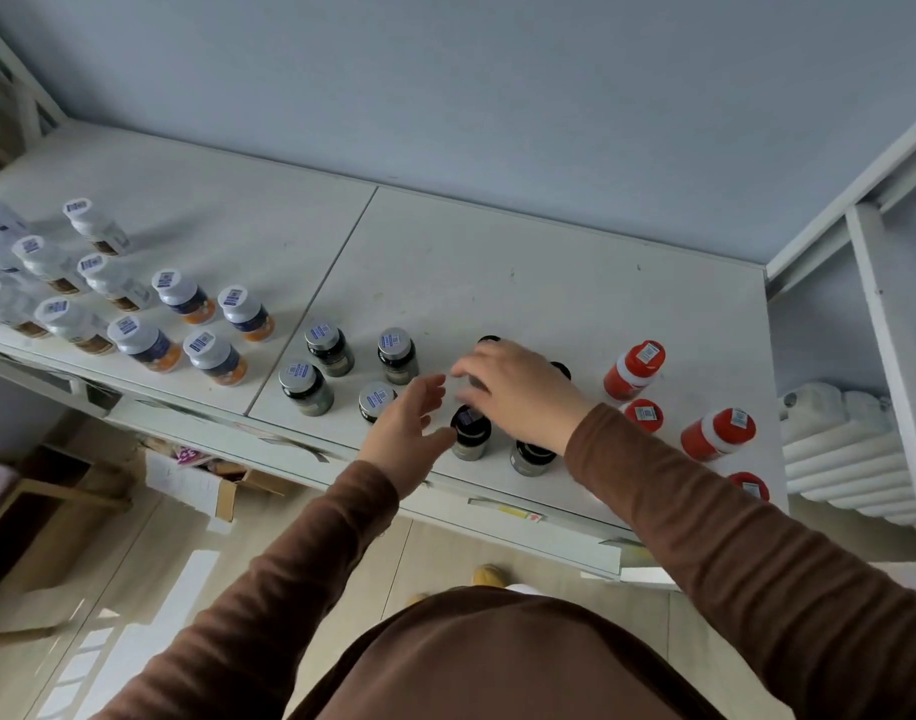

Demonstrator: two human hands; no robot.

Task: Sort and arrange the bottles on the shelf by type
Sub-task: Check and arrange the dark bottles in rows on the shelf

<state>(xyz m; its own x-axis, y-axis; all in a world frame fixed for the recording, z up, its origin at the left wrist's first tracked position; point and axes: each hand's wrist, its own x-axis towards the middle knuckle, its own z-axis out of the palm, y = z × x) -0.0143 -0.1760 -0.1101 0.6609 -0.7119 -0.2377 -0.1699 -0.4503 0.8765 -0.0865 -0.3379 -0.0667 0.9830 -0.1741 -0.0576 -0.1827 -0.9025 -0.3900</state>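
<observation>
Bottles stand in groups on the white shelf (575,283). White-capped bottles with brown bases (97,228) fill the far left, white-capped blue-and-orange ones (185,296) stand beside them, silver-capped dark jars (396,353) occupy the middle, and red bottles (635,368) stand at the right. My right hand (518,389) reaches over the black-capped dark jars, fingers curled on top of one that is mostly hidden. My left hand (409,433) is open, fingers spread, right beside a black-capped jar (470,431) near the front edge. Another black-capped jar (532,457) stands under my right wrist.
The shelf's white frame posts (882,324) rise at the right, and a white radiator (840,449) stands behind them. Below the shelf edge lie an open cardboard box (206,478) and a wooden floor. A grey wall backs the shelf.
</observation>
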